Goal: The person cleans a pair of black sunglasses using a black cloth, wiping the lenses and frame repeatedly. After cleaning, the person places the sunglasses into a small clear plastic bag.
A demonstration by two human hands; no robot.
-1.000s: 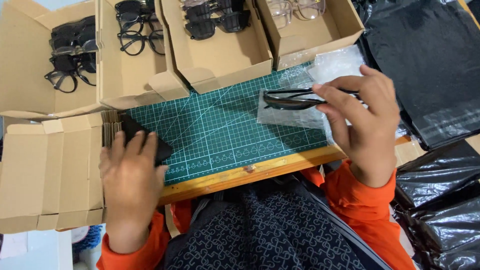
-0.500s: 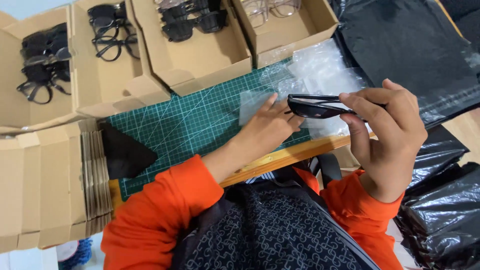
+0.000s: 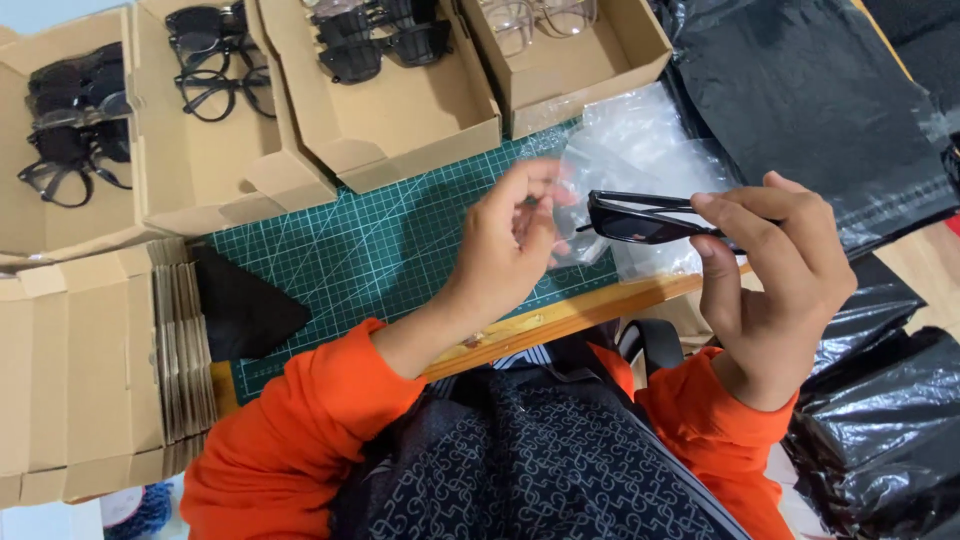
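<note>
My right hand (image 3: 770, 270) holds a folded pair of black glasses (image 3: 640, 218) by its side, lifted above the front edge of the green cutting mat (image 3: 370, 240). My left hand (image 3: 510, 240) pinches the edge of a clear plastic bag (image 3: 585, 190) just left of the glasses' front. More clear bags (image 3: 650, 140) lie heaped on the mat behind the glasses. A black pouch (image 3: 240, 305) lies flat on the mat's left end.
Several open cardboard boxes (image 3: 400, 110) of black and clear-framed glasses stand along the back. Flat-folded cartons (image 3: 100, 370) are stacked at the left. Black plastic bags (image 3: 810, 90) lie at the right and lower right. A wooden table edge (image 3: 560, 315) runs below the mat.
My left hand left the black pouch at the left, crossed the mat and took hold of a clear bag beside the glasses. My right hand lifted the glasses slightly.
</note>
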